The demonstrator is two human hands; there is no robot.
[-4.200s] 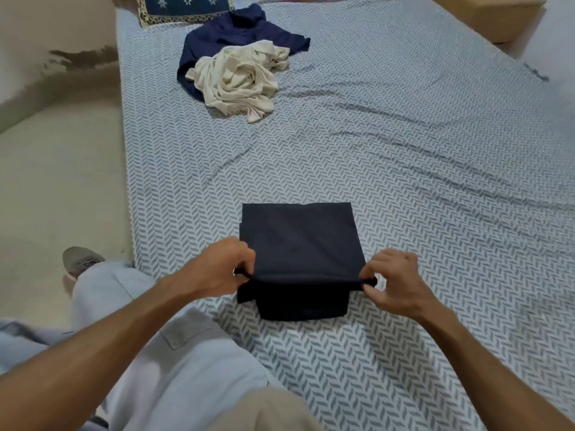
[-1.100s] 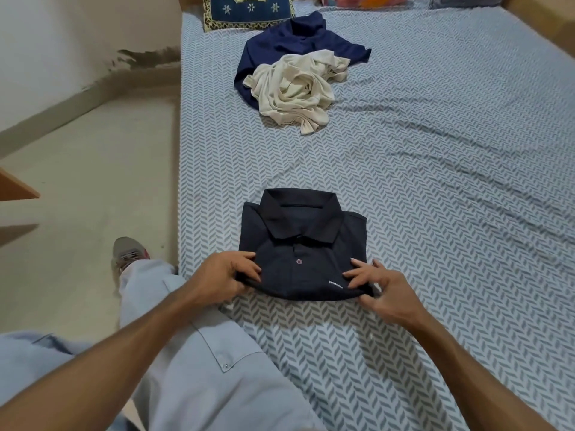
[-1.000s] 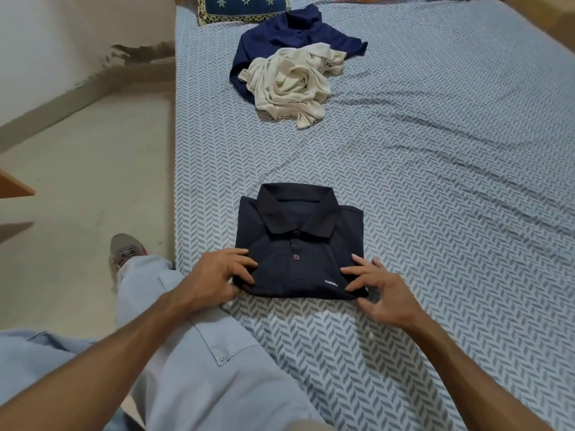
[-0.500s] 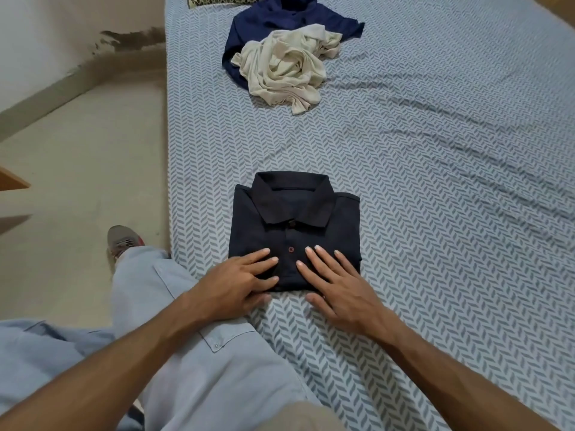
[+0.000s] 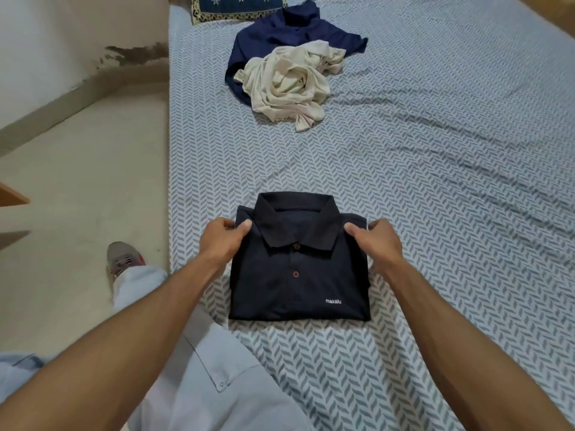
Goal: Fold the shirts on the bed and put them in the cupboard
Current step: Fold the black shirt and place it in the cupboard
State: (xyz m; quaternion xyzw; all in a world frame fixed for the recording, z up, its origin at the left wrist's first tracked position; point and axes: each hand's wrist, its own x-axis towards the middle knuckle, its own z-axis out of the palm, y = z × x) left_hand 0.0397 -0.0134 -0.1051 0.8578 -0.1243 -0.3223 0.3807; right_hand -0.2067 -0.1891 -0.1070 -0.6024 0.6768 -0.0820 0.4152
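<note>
A black polo shirt [image 5: 298, 275] lies folded into a neat rectangle on the bed [image 5: 435, 181], collar up and facing away from me. My left hand [image 5: 222, 241] grips its left shoulder edge, thumb on top. My right hand [image 5: 376, 241] grips the right shoulder edge the same way. Farther up the bed lie a crumpled cream shirt [image 5: 289, 82] and under it a crumpled navy shirt [image 5: 295, 29]. No cupboard is in view.
The bed's left edge runs along a beige floor [image 5: 84, 188]. My leg in light trousers [image 5: 199, 377] kneels on the bed corner, and my shoe [image 5: 123, 258] stands on the floor. A patterned pillow [image 5: 236, 6] sits at the head. A wooden edge [image 5: 12, 195] juts in at left.
Both hands pressed flat on the shirt's near edge half a second ago; they have slid up its sides and now grip the shoulders beside the collar.
</note>
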